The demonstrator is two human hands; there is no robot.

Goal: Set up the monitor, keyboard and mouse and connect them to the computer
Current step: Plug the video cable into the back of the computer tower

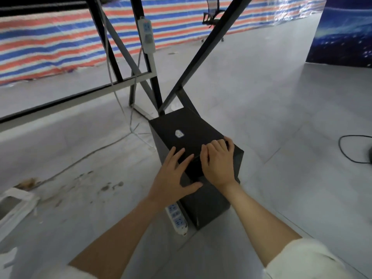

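Left hand (173,176) fingers spread, right hand (218,160) fingers curled over computer (181,127) edge.

black cable (350,150) runs off right edge; power strip (177,218) partly hidden behind computer (187,127).

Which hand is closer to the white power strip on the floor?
Left. The left hand sits on the computer's near edge, just above the power strip; the right hand is further right.
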